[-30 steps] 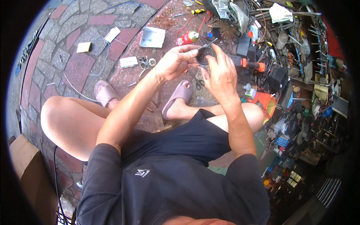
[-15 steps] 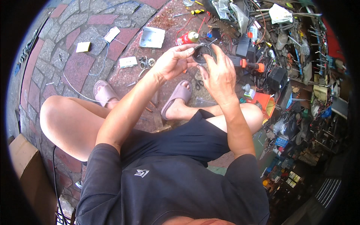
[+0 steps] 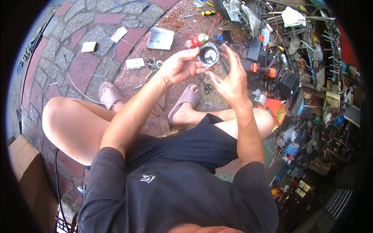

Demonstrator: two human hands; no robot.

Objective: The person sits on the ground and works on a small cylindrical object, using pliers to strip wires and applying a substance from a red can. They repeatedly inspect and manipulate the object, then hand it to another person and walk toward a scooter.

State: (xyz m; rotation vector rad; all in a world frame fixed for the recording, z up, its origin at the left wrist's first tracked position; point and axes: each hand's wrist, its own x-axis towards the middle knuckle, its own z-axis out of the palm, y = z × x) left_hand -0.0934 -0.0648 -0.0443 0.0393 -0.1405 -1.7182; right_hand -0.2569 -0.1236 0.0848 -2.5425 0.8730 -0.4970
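Note:
My left hand is closed on a round, dark-rimmed metal housing, held up in front of me. Its open side faces me and shows a pale grey inside with dark patches. Just right of it is my right hand, fingers spread and curved, the thumb tip close to the housing's lower edge; whether it touches I cannot tell. Beyond the housing lies a red spray can. Small metal parts lie on the ground left of my left hand, and a pair of scissors lies below the housing.
A white tray, a small white box and a yellow-handled screwdriver lie on the paving. At right stand an orange-and-black tool, an orange container and heaped tools and parts. A cardboard box stands at left.
My right hand's fingers have come away from the housing and spread apart. The housing has turned, so its pale inside now faces me. My left hand keeps its hold.

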